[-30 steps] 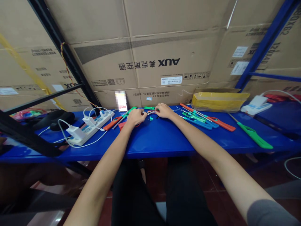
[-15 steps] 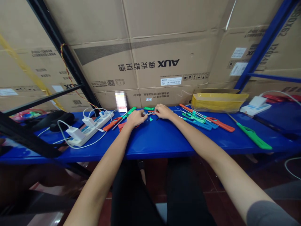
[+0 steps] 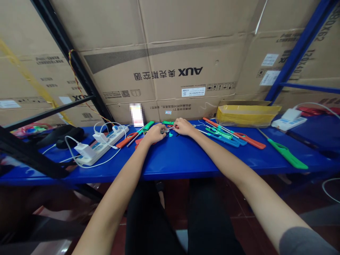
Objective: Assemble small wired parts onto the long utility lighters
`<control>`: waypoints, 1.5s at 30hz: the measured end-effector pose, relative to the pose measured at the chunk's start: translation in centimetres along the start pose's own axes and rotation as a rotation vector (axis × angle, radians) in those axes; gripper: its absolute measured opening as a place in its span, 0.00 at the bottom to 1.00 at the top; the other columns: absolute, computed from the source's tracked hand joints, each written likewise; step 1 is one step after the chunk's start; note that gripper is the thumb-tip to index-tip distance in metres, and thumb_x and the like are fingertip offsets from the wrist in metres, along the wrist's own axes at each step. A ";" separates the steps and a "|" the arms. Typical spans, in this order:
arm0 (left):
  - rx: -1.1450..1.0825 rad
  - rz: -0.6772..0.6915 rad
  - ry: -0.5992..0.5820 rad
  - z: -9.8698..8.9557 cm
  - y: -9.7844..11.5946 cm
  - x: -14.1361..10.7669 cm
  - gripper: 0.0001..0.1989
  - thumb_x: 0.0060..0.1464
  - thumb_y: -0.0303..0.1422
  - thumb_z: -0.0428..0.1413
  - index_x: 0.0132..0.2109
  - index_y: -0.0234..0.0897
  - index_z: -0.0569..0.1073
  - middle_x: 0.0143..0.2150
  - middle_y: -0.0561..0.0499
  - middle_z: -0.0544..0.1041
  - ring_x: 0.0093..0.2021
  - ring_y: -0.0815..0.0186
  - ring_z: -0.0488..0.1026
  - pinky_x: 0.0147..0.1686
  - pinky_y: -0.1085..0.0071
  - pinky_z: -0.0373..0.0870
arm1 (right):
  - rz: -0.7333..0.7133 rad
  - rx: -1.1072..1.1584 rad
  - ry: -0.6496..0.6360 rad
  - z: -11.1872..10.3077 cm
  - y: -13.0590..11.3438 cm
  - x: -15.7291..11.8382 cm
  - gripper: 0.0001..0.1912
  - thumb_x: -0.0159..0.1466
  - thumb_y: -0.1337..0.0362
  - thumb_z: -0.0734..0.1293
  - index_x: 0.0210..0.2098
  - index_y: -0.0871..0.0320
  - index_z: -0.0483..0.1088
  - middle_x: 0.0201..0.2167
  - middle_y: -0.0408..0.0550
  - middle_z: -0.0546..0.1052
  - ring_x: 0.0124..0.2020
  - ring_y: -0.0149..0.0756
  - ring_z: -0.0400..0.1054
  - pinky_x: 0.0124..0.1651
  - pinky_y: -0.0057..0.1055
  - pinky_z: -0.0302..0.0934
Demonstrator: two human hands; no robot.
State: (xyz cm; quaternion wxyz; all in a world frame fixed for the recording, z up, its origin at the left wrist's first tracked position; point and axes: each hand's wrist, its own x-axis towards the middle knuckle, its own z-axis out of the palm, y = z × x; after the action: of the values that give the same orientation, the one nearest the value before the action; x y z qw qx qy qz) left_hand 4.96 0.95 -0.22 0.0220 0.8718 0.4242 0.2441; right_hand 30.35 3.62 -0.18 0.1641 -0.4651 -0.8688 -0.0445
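Left hand [image 3: 157, 133] and right hand [image 3: 183, 126] pinch thin silvery strand [image 3: 169, 130]; small teal plastic piece [image 3: 170, 134] lies nearby on blue surface [image 3: 180, 156].

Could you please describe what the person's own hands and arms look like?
The left hand and right hand are ungloved, with no watch or bracelet visible. A grey sleeve shows on the right arm; none shows on the left arm.

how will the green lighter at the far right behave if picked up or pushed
The green lighter should probably stay stiff, as its thin rod runs straight. It may feel handle-heavy, the handle being much bulkier. With that wide, looped handle lying on the table, it seems unlikely to roll far.
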 end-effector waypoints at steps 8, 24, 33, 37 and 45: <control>0.013 -0.042 0.054 -0.6 0.3 0.0 0.08 0.64 0.30 0.60 0.47 0.40 0.83 0.48 0.43 0.85 0.51 0.50 0.83 0.58 0.56 0.78 | 0.028 0.010 0.068 -0.6 -0.2 -0.4 0.10 0.81 0.65 0.68 0.51 0.57 0.84 0.53 0.59 0.84 0.57 0.50 0.75 0.61 0.38 0.65; 0.029 -0.103 0.072 -1.2 0.7 -0.1 0.16 0.70 0.39 0.62 0.59 0.39 0.87 0.57 0.39 0.88 0.56 0.47 0.80 0.66 0.52 0.72 | -0.046 0.188 0.286 -1.4 -0.4 -0.2 0.12 0.84 0.62 0.65 0.53 0.54 0.82 0.50 0.55 0.85 0.53 0.49 0.75 0.60 0.39 0.63; 0.042 -0.144 0.089 -1.6 0.6 -0.2 0.12 0.72 0.33 0.57 0.48 0.41 0.88 0.48 0.40 0.89 0.53 0.46 0.82 0.60 0.55 0.76 | -0.093 0.174 0.321 -1.9 -0.9 -0.1 0.14 0.85 0.61 0.63 0.52 0.54 0.82 0.52 0.57 0.86 0.55 0.50 0.73 0.62 0.41 0.62; 0.029 -0.178 0.138 -1.6 0.3 -0.2 0.13 0.73 0.35 0.56 0.47 0.41 0.86 0.48 0.39 0.88 0.52 0.47 0.83 0.57 0.57 0.76 | -0.069 0.172 0.321 -1.8 -0.6 -0.1 0.14 0.85 0.61 0.63 0.52 0.54 0.82 0.52 0.56 0.86 0.56 0.49 0.75 0.63 0.40 0.62; -0.131 -0.219 0.231 -1.7 0.0 -0.3 0.11 0.73 0.36 0.58 0.46 0.40 0.85 0.49 0.40 0.88 0.52 0.49 0.83 0.57 0.59 0.77 | -0.051 0.207 0.311 -1.6 0.0 0.0 0.13 0.83 0.63 0.65 0.53 0.55 0.84 0.53 0.56 0.86 0.56 0.48 0.78 0.62 0.38 0.66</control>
State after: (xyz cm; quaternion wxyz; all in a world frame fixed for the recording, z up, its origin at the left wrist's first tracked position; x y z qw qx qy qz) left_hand 4.06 0.46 1.18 0.0563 0.7833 0.4995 0.3658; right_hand 30.79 3.23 1.36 0.3421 -0.4110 -0.8445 -0.0302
